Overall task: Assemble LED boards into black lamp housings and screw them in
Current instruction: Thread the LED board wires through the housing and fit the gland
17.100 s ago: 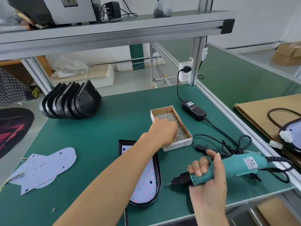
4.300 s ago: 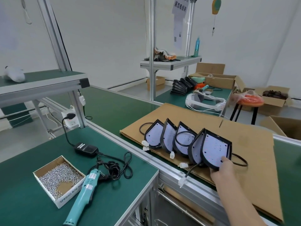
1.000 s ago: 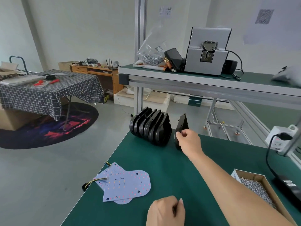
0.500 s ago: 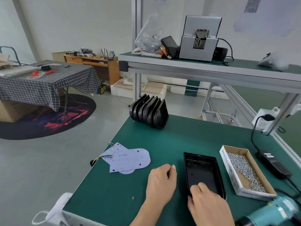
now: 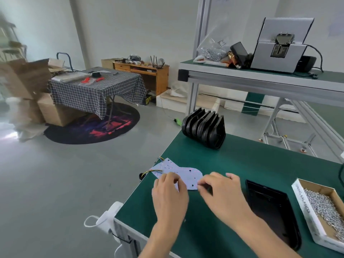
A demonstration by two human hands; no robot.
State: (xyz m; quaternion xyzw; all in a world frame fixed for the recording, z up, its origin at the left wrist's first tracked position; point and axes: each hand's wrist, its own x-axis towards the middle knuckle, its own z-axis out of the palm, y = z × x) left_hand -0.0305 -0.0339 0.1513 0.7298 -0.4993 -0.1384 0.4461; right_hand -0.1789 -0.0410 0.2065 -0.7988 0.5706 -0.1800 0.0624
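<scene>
head view: both hands are meeting over the small pile of led boards (image 5: pixel 183 175) at the left edge of the green table (image 5: pixel 260 164). the left hand (image 5: pixel 170 194) is curling its fingers onto the near edge of the top board, and the right hand (image 5: pixel 221 192) is pinching the rounded right end of the same board between thumb and fingertips. the top board is lying flat with its long axis running left to right, its rounded end pointing right and its yellow wires (image 5: pixel 154 171) trailing off the table's left edge.

half a second ago both hands were nearer the front edge, the right one resting on the housing; now they are both reaching left onto the boards, and the housing is lying untouched.

that open black lamp housing (image 5: pixel 271 207) is lying flat to the right of the right hand, hollow side up, its long axis running from far-left to near-right. just beside it on the right, a cardboard box of screws (image 5: pixel 323 207) is sitting. a row of black housings (image 5: pixel 204 127) is standing on edge at the far side of the table, well apart from the hands. a grey machine (image 5: pixel 281 45) and a bag of screws (image 5: pixel 212 50) are sitting on the shelf above.
</scene>
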